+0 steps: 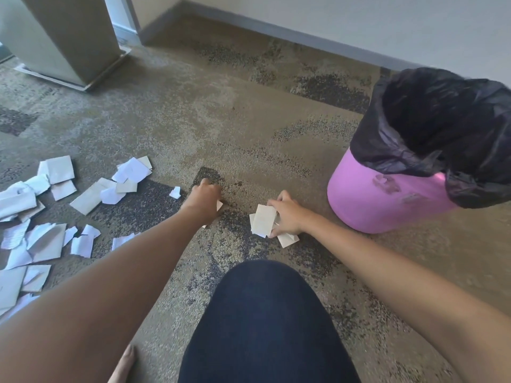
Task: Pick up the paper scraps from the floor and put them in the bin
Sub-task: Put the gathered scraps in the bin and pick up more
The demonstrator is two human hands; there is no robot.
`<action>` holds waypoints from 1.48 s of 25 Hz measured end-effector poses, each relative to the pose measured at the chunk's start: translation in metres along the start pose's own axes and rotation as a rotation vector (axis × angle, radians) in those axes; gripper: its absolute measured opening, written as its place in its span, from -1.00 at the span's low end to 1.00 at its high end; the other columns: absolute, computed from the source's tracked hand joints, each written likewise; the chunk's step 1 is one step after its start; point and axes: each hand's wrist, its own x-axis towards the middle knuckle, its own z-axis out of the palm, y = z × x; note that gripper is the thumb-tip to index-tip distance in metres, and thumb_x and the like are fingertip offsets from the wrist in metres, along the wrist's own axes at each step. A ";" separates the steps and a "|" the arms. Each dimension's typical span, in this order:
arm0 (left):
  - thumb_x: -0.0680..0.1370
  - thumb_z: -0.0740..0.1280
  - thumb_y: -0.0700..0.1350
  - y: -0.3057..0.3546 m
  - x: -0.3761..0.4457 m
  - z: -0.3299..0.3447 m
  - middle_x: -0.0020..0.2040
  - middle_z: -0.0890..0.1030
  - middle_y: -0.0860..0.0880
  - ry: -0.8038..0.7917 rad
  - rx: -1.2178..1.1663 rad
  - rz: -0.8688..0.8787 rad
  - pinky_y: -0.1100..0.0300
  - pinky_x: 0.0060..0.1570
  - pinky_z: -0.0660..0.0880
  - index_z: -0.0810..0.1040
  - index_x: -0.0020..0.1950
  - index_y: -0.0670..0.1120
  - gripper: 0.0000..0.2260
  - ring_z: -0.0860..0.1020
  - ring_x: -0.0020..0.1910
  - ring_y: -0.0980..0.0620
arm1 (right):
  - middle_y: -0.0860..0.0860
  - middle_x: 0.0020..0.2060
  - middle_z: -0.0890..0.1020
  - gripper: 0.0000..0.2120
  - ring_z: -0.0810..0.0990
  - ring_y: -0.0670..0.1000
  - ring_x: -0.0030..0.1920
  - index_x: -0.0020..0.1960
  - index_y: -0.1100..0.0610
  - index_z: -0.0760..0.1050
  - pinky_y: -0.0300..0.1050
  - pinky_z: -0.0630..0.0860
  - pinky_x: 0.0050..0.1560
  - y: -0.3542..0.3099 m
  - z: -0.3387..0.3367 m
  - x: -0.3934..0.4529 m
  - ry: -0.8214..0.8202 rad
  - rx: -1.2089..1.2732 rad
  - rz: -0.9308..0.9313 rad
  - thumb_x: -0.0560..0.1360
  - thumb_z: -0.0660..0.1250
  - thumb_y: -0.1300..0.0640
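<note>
Right hand (287, 217) gripped scraps (262, 222), bin (387, 200) just to its right, nearer that hand. Left hand (204, 200) curled on a scrap (219, 205); pile (55, 217) lay left.

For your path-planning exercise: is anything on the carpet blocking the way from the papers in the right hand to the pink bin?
Nothing visible does. The right hand holds a few paper scraps, and only bare carpet lies between them and the bin, whose top is open.
</note>
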 end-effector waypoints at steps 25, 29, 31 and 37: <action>0.45 0.45 -0.38 0.142 -0.004 -0.194 -0.12 0.60 -0.18 0.269 -1.368 -0.013 0.13 -0.25 0.66 0.47 -0.20 -0.17 -0.80 0.64 -0.21 -0.07 | 0.15 0.04 0.64 -0.66 0.67 0.07 -0.10 0.29 0.33 0.47 -0.11 0.64 -0.06 -0.032 -0.173 -0.146 0.396 1.337 -0.330 0.52 0.34 0.35; 0.46 0.43 -0.40 0.209 -0.012 -0.212 -0.10 0.60 -0.19 0.245 -1.530 0.087 0.21 -0.27 0.63 0.47 -0.21 -0.18 -0.81 0.66 -0.15 -0.11 | 0.06 0.01 0.68 -0.67 0.69 -0.01 -0.03 0.25 0.26 0.50 -0.17 0.63 -0.06 0.019 -0.224 -0.178 0.763 1.444 -0.313 0.50 0.40 0.32; 0.44 0.44 -0.38 0.246 -0.016 -0.214 -0.06 0.61 -0.19 0.244 -1.483 0.123 0.15 -0.23 0.65 0.49 -0.20 -0.16 -0.81 0.67 -0.11 -0.13 | 0.03 0.01 0.68 -0.66 0.67 0.00 0.05 0.22 0.21 0.54 -0.12 0.64 -0.02 0.058 -0.234 -0.189 0.968 1.309 -0.150 0.47 0.45 0.28; 0.39 0.49 -0.38 0.316 -0.030 -0.208 -0.01 0.63 -0.20 0.026 -1.166 0.254 0.02 -0.01 0.65 0.61 -0.01 -0.22 -0.78 0.66 -0.03 -0.10 | 0.08 0.07 0.65 -0.58 0.64 0.12 0.07 0.17 0.10 0.54 0.17 0.60 0.11 0.127 -0.228 -0.204 0.927 0.656 0.460 0.36 0.55 0.15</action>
